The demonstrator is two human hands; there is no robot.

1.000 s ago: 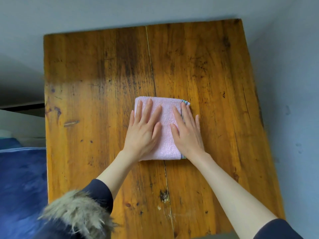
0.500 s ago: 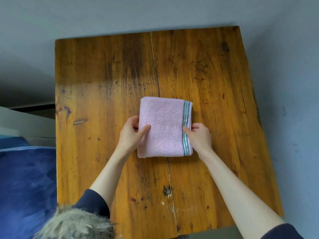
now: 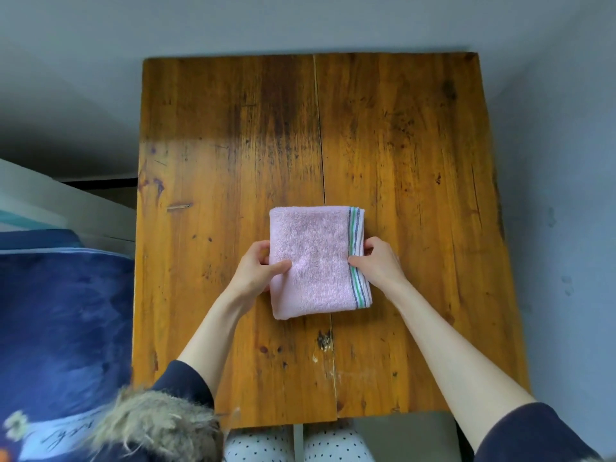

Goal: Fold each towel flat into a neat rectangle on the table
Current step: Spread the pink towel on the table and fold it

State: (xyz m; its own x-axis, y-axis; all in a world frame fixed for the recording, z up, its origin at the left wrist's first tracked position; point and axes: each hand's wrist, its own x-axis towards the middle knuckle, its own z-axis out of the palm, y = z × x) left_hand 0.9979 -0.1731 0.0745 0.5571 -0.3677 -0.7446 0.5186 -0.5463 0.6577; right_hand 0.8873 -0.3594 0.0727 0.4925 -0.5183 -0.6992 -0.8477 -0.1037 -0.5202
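The left hand [image 3: 256,270] pinches the left edge of the folded pink terry towel with green and blue stripes along one side [image 3: 316,261], thumb lying on top and fingers curled under the edge. The right hand [image 3: 376,261] grips the striped right edge the same way, thumb on the cloth, fingers tucked beneath. The towel sits as a compact rectangle at the centre of the frame, on the worn orange-brown wooden table [image 3: 416,161], straddling the crack between its two planks. To the lower left lie a dark blue blanket [image 3: 60,321] and a fur-trimmed cuff [image 3: 150,425]. If the hands lift or pull unevenly, the stacked layers could slide apart and the near corners, already slightly rounded, could skew the rectangle.
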